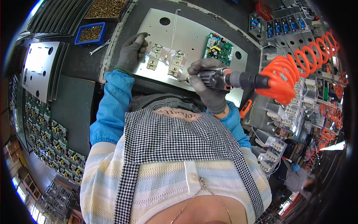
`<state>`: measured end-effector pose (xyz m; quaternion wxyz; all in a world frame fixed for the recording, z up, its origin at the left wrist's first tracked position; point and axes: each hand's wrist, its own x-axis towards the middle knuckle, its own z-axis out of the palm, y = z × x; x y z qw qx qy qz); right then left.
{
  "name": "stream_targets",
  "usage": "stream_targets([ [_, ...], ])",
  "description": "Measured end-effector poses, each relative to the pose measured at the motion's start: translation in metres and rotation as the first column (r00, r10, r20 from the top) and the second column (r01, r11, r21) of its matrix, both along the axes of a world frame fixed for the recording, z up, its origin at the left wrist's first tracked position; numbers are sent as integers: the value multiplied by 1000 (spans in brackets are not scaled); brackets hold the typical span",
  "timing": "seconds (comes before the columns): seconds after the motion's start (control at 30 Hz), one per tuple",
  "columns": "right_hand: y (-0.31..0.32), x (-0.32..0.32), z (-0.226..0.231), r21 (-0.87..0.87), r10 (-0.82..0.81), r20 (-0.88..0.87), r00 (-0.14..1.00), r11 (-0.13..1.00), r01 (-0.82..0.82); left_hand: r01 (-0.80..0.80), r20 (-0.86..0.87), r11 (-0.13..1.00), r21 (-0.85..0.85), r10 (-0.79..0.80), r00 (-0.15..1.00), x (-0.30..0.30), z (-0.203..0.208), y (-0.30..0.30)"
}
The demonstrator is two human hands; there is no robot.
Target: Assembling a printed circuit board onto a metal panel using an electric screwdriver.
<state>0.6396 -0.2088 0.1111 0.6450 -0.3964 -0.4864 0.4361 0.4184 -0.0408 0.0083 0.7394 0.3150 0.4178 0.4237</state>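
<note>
My right hand (204,89), in a grey glove, is wrapped round a black and red air screwdriver (222,78). Its bit points left, close to the lower edge of a silver metal plate (186,28). My left hand (131,54), gloved too, is at the plate's left edge with its fingers curled together; whatever they may hold is hidden. Two pale rectangular modules with metal terminals, a left one (153,59) and a right one (175,65), sit on the plate between my hands. A green circuit board (219,48) lies toward its right end. White wires (174,31) run up from the modules.
An orange coiled air hose (278,80) stretches right from the screwdriver. At left are a blue bin of small brass-coloured parts (90,34), a wrench (100,47), stacked metal plates (39,69) and rows of circuit boards (52,138). An orange-handled tool (245,108) lies by my right sleeve.
</note>
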Motion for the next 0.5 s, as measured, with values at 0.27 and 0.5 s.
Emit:
stream_targets([
  [0.27,7,-13,-2,-39,45,25,999,998,-44,-24,132,998,61,15,991,-2,-8,3],
  [0.5,8,2,-17,31,118,-8,993,993,-118,-148,267,989,24,137,954,-5,-3,-3],
])
